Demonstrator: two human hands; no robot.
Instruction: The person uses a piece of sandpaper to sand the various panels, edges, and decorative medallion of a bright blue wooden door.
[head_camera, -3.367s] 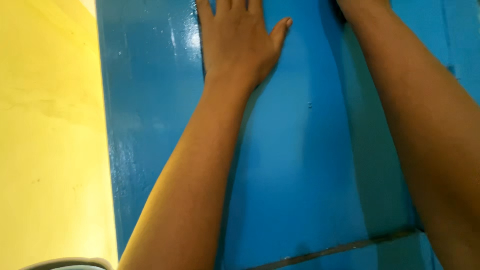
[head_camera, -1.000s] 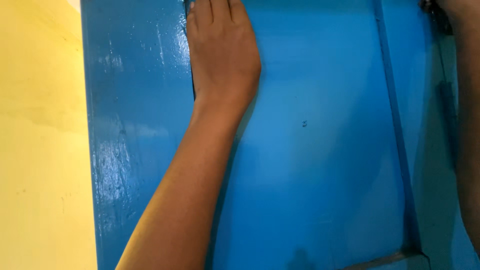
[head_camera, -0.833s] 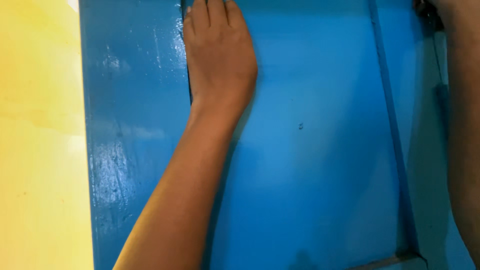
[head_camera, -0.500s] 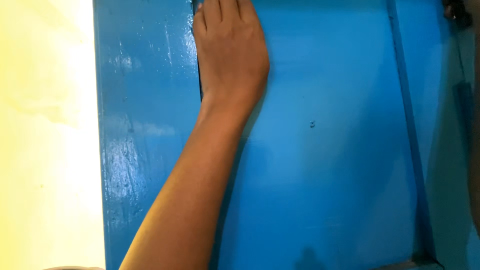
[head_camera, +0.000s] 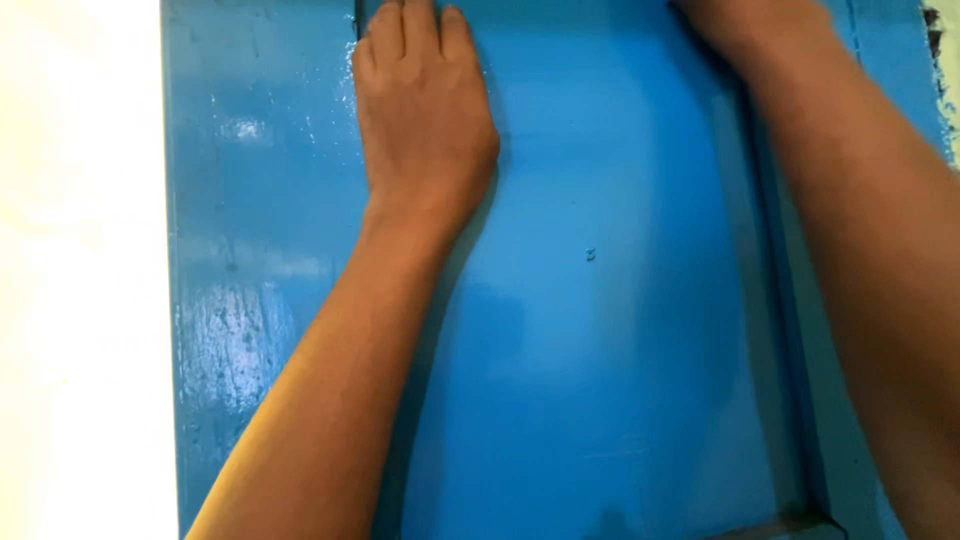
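Note:
A glossy blue painted wooden panel (head_camera: 600, 330) fills the view, with a raised frame strip (head_camera: 260, 250) along its left side. My left hand (head_camera: 420, 120) lies flat, palm down, on the panel's left edge near the top, fingers straight and close together, holding nothing. My right hand (head_camera: 750, 25) presses against the panel's upper right. Only its heel and wrist show, and the fingers are cut off by the top of the view. My right forearm runs down across the panel's right frame.
A pale yellow wall (head_camera: 80, 300) borders the blue frame on the left. At the top right corner a rough, chipped edge (head_camera: 940, 40) shows beside the blue paint. A small dark speck (head_camera: 590, 255) marks the panel's middle.
My right forearm has come back into view over the panel's right side. My left hand stays flat in the same spot while the view shifts slightly.

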